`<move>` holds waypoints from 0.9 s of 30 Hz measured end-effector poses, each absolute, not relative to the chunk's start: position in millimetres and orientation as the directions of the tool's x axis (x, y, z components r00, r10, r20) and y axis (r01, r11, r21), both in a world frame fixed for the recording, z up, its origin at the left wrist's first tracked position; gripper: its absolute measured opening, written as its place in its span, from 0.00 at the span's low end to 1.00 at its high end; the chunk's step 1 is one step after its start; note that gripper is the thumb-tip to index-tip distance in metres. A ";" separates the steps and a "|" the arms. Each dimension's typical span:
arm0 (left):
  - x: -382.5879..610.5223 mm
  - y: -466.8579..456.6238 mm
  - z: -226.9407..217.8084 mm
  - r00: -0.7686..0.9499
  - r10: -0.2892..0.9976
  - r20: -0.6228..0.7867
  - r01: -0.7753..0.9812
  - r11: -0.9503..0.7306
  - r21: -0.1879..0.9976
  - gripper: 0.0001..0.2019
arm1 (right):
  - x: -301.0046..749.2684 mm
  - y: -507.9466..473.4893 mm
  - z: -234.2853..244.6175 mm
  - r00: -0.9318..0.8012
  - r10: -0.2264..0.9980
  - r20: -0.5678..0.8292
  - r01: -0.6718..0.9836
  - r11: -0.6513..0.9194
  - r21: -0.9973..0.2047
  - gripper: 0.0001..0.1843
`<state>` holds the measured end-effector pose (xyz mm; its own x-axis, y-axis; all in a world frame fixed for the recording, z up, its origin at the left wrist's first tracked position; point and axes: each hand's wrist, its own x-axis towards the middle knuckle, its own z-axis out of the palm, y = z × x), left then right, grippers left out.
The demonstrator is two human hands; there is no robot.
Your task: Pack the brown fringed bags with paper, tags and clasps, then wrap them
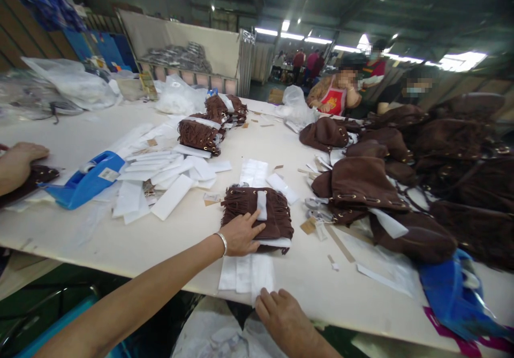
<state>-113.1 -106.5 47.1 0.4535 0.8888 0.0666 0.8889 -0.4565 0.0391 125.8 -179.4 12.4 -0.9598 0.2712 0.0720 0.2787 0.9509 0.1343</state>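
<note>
Bag (279,219) dark brown, fringed, squarish, white strip (262,204) across front; lies on paper (235,276) on table (156,248). Left hand (241,235), fingers spread, on bag. Right hand (287,318) curled at paper's end; grip unclear.

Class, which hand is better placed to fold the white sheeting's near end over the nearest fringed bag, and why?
Probably the right hand: it rests at the near edge of the white sheeting. The left hand lies spread on the fringed bag, well placed to steady it.
</note>
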 end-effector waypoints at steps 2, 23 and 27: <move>-111.3 -106.7 47.4 0.451 0.891 0.060 0.890 -0.454 0.048 0.31 | 124.0 -174.9 24.4 -0.973 0.224 0.059 0.230 0.961 0.150 0.10; -121.9 -103.1 54.7 0.433 0.901 0.024 0.885 -0.431 0.175 0.20 | 43.1 36.3 90.9 -0.823 0.567 -0.028 0.564 0.813 -0.143 0.08; -127.8 -100.1 58.0 0.426 0.905 0.013 0.878 -0.417 0.235 0.19 | 37.6 40.6 67.6 -0.805 0.592 -0.027 0.587 0.791 -0.173 0.11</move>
